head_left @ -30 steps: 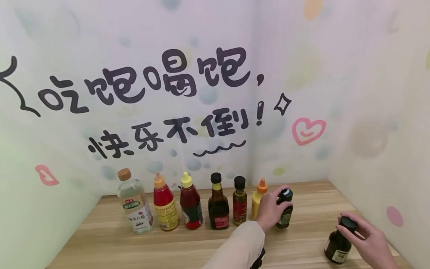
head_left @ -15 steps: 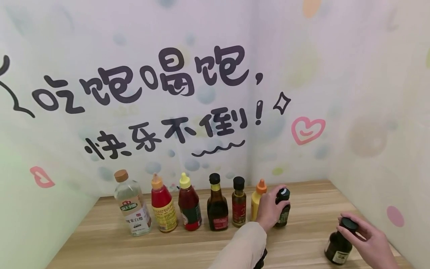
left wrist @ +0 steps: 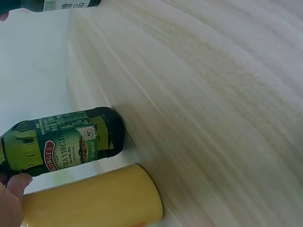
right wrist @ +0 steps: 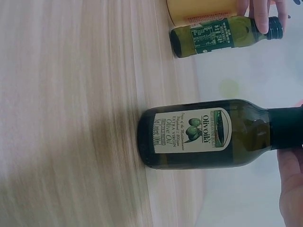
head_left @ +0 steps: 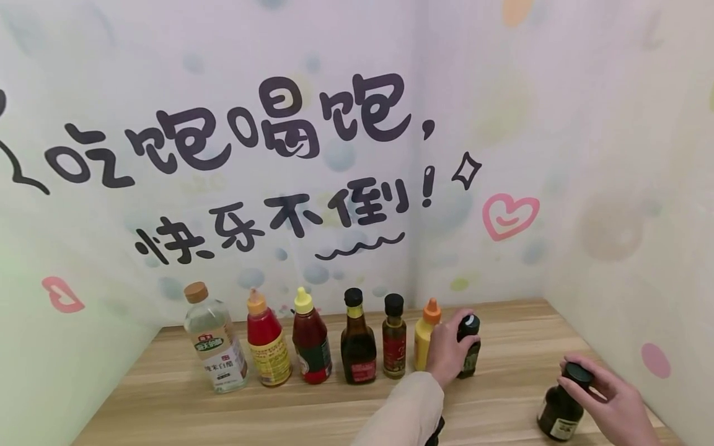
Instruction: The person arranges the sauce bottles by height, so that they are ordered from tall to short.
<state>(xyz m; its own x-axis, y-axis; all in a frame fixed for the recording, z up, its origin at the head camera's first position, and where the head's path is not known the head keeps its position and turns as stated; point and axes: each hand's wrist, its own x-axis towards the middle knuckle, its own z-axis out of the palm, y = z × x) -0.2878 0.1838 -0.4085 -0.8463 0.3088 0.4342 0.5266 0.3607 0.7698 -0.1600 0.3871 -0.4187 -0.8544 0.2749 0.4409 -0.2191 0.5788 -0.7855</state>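
Observation:
My left hand [head_left: 448,352] grips a small green olive oil bottle [head_left: 471,358] near its black cap. The bottle stands upright at the right end of the row, beside a yellow squeeze bottle [head_left: 423,341] with an orange tip. In the left wrist view the oil bottle's green label [left wrist: 71,142] shows, and a thumb lies at its neck. Farther right and nearer, my right hand [head_left: 619,396] holds a dark olive oil bottle [head_left: 559,414] by its black cap, thumb on one side and fingers on the other. Its cream label [right wrist: 191,132] shows in the right wrist view, with its base at the tabletop.
Several condiment bottles line the wooden table [head_left: 279,415]: clear white vinegar [head_left: 214,347], two red sauce bottles, a dark sauce bottle [head_left: 359,347] and a red-labelled bottle [head_left: 394,344]. Behind rises a printed fabric wall [head_left: 334,37]; another wall [head_left: 630,248] bounds the right side.
The head view has turned slightly, so the row of bottles appears a little farther left. Both hands keep their holds, and neither bottle has visibly moved on the table.

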